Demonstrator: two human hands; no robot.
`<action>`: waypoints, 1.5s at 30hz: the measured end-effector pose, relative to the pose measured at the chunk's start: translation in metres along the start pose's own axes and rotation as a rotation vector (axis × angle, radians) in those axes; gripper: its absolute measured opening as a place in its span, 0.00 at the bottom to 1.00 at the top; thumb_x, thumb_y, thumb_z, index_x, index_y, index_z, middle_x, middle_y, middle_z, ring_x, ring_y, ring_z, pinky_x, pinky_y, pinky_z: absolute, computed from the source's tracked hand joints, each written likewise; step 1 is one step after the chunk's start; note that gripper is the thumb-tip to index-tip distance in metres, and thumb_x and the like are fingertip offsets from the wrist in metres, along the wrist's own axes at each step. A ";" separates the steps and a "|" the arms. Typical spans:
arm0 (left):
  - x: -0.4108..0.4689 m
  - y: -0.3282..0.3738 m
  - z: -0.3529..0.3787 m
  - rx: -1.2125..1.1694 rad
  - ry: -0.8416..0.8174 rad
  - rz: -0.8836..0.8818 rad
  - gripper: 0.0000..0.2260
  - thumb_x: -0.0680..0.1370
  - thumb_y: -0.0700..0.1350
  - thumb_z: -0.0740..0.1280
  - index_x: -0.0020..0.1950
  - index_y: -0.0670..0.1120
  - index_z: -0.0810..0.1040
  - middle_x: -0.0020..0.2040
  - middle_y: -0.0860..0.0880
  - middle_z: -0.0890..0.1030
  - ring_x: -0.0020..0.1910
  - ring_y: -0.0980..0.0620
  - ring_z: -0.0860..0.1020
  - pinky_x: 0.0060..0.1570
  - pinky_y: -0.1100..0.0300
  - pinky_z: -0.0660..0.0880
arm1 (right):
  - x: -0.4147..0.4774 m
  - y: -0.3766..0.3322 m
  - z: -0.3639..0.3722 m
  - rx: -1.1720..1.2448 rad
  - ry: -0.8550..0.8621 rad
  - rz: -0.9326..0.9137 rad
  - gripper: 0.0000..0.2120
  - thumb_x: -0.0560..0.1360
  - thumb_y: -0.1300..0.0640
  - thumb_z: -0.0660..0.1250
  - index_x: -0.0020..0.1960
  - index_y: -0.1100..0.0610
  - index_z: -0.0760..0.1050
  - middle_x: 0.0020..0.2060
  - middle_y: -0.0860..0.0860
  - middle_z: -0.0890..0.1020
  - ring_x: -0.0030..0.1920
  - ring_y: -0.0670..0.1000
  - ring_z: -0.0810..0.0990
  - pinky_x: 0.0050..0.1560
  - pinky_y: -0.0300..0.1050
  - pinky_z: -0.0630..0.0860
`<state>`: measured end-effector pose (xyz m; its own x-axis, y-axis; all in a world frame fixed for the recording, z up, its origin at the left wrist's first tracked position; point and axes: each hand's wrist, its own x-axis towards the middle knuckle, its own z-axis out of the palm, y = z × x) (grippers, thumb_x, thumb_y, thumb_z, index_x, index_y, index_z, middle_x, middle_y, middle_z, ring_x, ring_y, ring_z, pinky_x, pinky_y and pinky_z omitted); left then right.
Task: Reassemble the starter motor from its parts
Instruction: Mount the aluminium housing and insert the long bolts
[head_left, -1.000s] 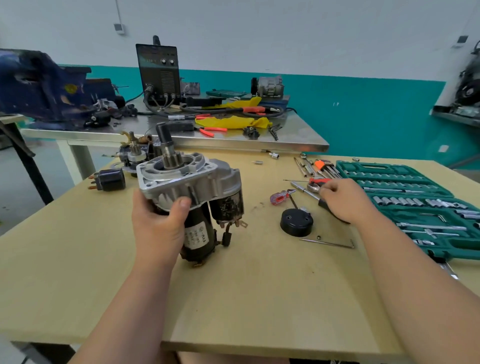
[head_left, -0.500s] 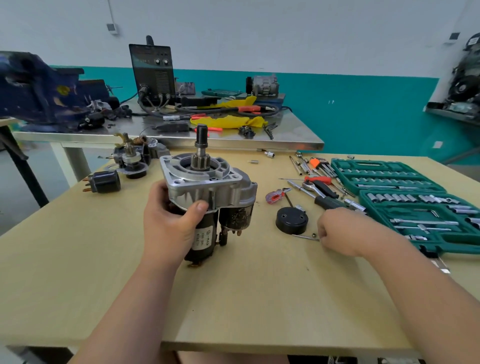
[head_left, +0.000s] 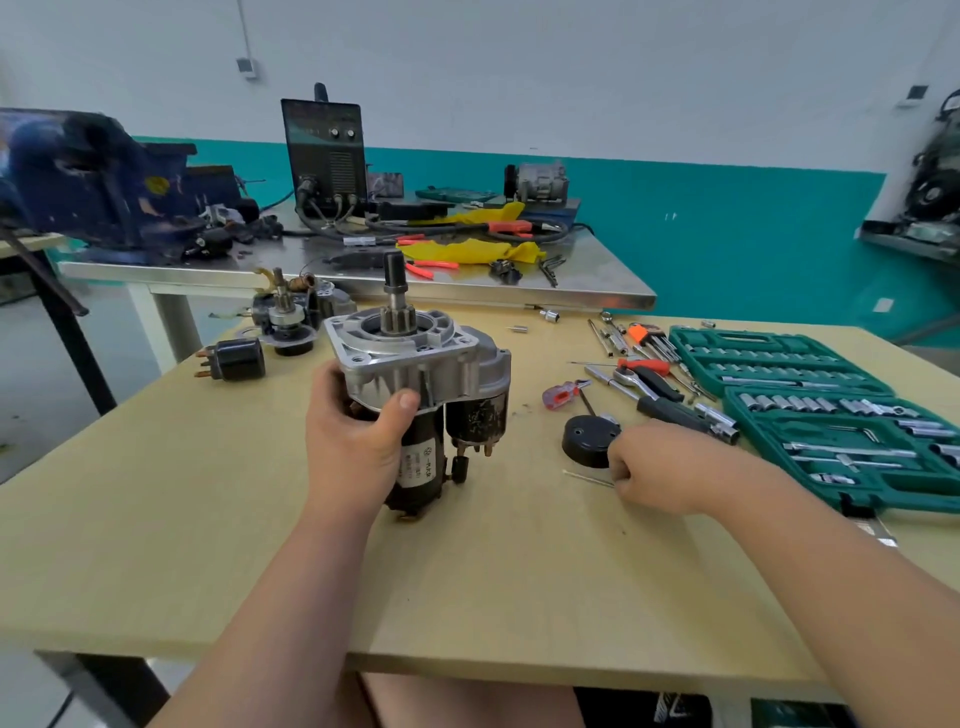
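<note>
The starter motor (head_left: 415, 358) stands upright on the wooden table (head_left: 208, 519), silver nose housing and splined shaft on top, black body below. My left hand (head_left: 358, 441) grips it around the body just under the housing. To its right lies a black round end cap (head_left: 584, 441). My right hand (head_left: 660, 467) rests on the table beside the cap, fingers curled, pinching one end of a thin metal rod (head_left: 587, 477) that lies on the tabletop.
A black cylindrical part (head_left: 236, 358) and a cluster of other motor parts (head_left: 285, 317) sit at the back left. A screwdriver (head_left: 563, 392), ratchet (head_left: 665, 400) and an open green socket set (head_left: 831, 415) fill the right side. A steel bench (head_left: 597, 280) stands behind.
My left hand turned the tilted motor upright and set it on the table. My right hand came back from the tools to the thin rod and took hold of it.
</note>
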<state>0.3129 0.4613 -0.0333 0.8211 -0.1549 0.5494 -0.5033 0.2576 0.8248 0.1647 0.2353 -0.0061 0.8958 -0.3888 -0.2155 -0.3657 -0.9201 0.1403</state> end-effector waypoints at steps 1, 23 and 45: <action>0.000 -0.001 0.000 -0.001 0.001 -0.001 0.20 0.63 0.56 0.68 0.54 0.55 0.73 0.47 0.59 0.80 0.45 0.69 0.78 0.41 0.74 0.73 | 0.001 -0.001 -0.001 -0.015 -0.014 0.012 0.06 0.75 0.55 0.63 0.45 0.52 0.79 0.40 0.49 0.81 0.42 0.50 0.80 0.42 0.43 0.77; 0.001 0.000 -0.001 -0.041 0.001 -0.025 0.21 0.62 0.57 0.69 0.53 0.58 0.72 0.50 0.59 0.79 0.47 0.68 0.78 0.41 0.74 0.73 | 0.100 0.030 -0.049 0.553 0.089 0.490 0.12 0.79 0.57 0.61 0.40 0.61 0.77 0.33 0.56 0.77 0.30 0.53 0.74 0.32 0.43 0.72; 0.000 0.002 -0.001 -0.069 -0.010 -0.029 0.21 0.61 0.56 0.70 0.53 0.55 0.73 0.47 0.56 0.81 0.45 0.67 0.79 0.39 0.74 0.74 | -0.004 -0.116 -0.113 1.245 0.658 -0.512 0.06 0.77 0.60 0.66 0.47 0.49 0.79 0.39 0.44 0.86 0.44 0.44 0.84 0.51 0.42 0.79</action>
<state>0.3124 0.4632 -0.0317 0.8324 -0.1726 0.5266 -0.4588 0.3183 0.8296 0.2318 0.3490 0.0876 0.8169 -0.2420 0.5236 0.3421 -0.5275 -0.7776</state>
